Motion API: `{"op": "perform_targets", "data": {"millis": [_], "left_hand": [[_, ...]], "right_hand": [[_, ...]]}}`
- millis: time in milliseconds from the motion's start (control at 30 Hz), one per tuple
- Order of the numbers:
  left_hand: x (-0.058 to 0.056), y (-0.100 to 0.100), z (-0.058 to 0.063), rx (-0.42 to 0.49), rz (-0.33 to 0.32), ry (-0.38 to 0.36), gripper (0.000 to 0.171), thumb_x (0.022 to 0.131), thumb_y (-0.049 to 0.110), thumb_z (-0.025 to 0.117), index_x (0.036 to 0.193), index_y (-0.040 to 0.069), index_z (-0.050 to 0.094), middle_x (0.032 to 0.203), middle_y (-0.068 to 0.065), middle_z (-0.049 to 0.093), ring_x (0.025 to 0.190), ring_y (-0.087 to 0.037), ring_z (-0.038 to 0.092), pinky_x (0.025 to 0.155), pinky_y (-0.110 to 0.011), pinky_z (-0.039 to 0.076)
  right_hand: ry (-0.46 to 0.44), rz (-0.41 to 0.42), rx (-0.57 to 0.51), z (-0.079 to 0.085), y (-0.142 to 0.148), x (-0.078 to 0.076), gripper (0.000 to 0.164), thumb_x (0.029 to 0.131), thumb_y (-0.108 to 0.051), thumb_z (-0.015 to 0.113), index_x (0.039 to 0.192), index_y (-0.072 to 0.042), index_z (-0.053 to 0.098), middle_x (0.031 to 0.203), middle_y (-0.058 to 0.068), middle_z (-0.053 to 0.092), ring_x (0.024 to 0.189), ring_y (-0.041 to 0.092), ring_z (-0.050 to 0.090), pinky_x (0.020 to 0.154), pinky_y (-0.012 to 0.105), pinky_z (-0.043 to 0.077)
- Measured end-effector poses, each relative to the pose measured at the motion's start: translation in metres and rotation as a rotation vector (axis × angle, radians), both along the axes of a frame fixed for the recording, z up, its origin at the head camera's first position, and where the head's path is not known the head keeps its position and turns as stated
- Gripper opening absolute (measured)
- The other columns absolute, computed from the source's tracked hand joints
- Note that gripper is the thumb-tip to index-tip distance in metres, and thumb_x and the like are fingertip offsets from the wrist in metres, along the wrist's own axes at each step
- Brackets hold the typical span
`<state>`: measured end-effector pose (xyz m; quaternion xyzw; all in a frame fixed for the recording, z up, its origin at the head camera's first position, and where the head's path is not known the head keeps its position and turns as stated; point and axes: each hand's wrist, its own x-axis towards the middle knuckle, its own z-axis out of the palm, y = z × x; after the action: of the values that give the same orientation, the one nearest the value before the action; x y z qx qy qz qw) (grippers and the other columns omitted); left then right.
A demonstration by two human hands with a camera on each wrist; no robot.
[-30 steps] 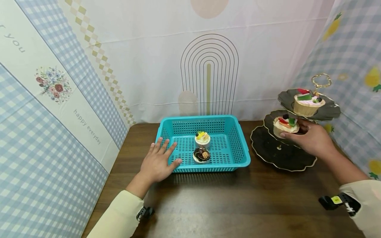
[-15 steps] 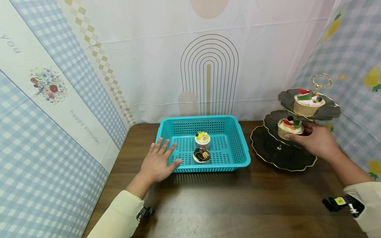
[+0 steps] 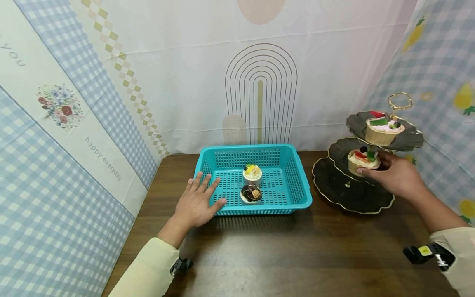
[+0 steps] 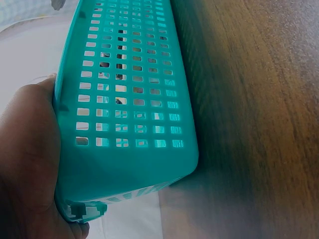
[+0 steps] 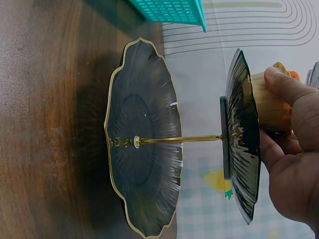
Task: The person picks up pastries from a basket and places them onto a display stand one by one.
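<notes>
My right hand (image 3: 398,175) grips a fruit-topped cupcake (image 3: 363,162) by its side, at the middle tier of a dark three-tiered cake stand (image 3: 352,194) with gold edges. In the right wrist view, the cupcake's tan wrapper (image 5: 269,104) is right at that tier's plate, thumb on one side and fingers on the other. Another cupcake (image 3: 384,131) with pink cream sits on the top tier. My left hand (image 3: 196,204) lies with spread, straight fingers over the left rim of a turquoise plastic basket (image 3: 302,181); the left wrist view shows the hand against that rim.
Inside the basket stand two small cakes, a yellow-topped one (image 3: 252,173) behind a chocolate-topped one (image 3: 251,194). The stand's gold handle (image 3: 400,100) rises above the top tier. Patterned cloths (image 3: 193,82) hang behind and at both sides of the brown wooden table (image 3: 259,255).
The right hand and its cupcake have shifted slightly right and a little down over the middle tier. The left hand and basket have stayed in place.
</notes>
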<state>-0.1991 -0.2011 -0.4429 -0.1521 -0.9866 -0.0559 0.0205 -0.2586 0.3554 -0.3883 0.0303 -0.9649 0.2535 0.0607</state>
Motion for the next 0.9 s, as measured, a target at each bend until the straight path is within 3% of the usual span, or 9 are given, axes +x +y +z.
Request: {"op": "perform_targets", "data": {"millis": [333,567,767,900], "left_hand": [[0.0005,0.0005,0.0003,0.006,-0.002,0.0,0.078,0.103,0.072,0.026,0.164,0.023,0.027,0.167,-0.014,0.023,0.156,-0.036,0.001,0.123,-0.057,0.005],[0.0006,0.0006,0.001,-0.002,-0.002,0.003,0.078,0.103,0.072,0.026,0.165,0.023,0.025,0.167,-0.014,0.023,0.156,-0.034,-0.002,0.123,-0.057,0.005],[0.0008,0.0005,0.0011,0.001,-0.002,0.008,0.079,0.103,0.071,0.027,0.164,0.021,0.029,0.167,-0.015,0.024,0.156,-0.037,0.003,0.123,-0.057,0.005],[0.0009,0.0009,0.0011,-0.004,0.0,-0.001,0.079,0.103,0.072,0.026,0.165,0.023,0.025,0.168,-0.014,0.022,0.156,-0.036,0.001,0.123,-0.057,0.004]], "right_hand": [[0.031,0.008,0.013,-0.0054,0.0037,-0.003,0.087,0.089,-0.056,0.075,0.14,0.011,0.052,0.123,0.04,0.059,0.101,0.053,0.061,0.071,0.057,0.048],[0.035,0.017,0.008,-0.0062,0.0034,-0.0039,0.083,0.09,-0.055,0.075,0.137,0.01,0.053,0.12,0.038,0.062,0.098,0.05,0.062,0.067,0.049,0.048],[0.035,0.031,0.027,-0.006,0.0038,-0.0047,0.083,0.091,-0.055,0.073,0.137,0.011,0.052,0.117,0.037,0.062,0.095,0.049,0.062,0.066,0.053,0.048],[0.043,0.043,0.023,-0.0067,0.0047,-0.005,0.079,0.092,-0.054,0.073,0.135,0.01,0.054,0.114,0.035,0.064,0.093,0.048,0.064,0.064,0.047,0.047]]}}
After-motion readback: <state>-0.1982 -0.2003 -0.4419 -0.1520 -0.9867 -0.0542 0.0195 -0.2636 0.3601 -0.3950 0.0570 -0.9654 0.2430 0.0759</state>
